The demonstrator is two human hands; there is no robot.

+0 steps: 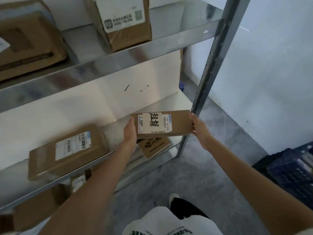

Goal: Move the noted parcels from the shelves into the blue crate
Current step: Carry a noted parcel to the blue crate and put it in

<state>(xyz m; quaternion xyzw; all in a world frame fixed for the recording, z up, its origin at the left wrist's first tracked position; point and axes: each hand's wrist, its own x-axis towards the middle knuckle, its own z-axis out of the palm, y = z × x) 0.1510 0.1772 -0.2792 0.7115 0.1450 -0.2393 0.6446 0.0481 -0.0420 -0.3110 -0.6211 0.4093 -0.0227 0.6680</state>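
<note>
Both hands hold one flat, rectangular cardboard parcel (pixel 162 123) level in the air, just off the near right corner of the middle shelf (pixel 94 160). The left hand (pixel 130 133) grips its left short edge, thumb on top and fingers underneath; the right hand (pixel 199 128) clasps the right short edge, fingers curled over the rim. The parcel's brown top is smooth and matte, and carries a white label (pixel 155 122) with bold black handwritten characters and thin barcodes.

The rack is bright galvanised steel: thin shiny shelf edges and one upright post (pixel 213 65) pierced with a row of small holes, standing at the right, just beside the right hand. Three shelf levels show.

Seven cardboard parcels can be counted. On the top shelf (pixel 118 55) stand two: a wide, taped box (pixel 28 41) at far left and a taller box (pixel 125 22) with a white printed sticker. On the middle shelf lies one flat box (pixel 67 151) with a white barcode label, left of the held one. Directly under the held parcel a small box (pixel 153 146) with black printing sits tilted. Two more blurred boxes (pixel 50 200) lie on the bottom level at near left.

The blue crate (pixel 288 170), dark latticed plastic, stands on the grey, mottled concrete floor (pixel 203 167) at the near right, well apart from the parcel. White walls close the scene behind.
</note>
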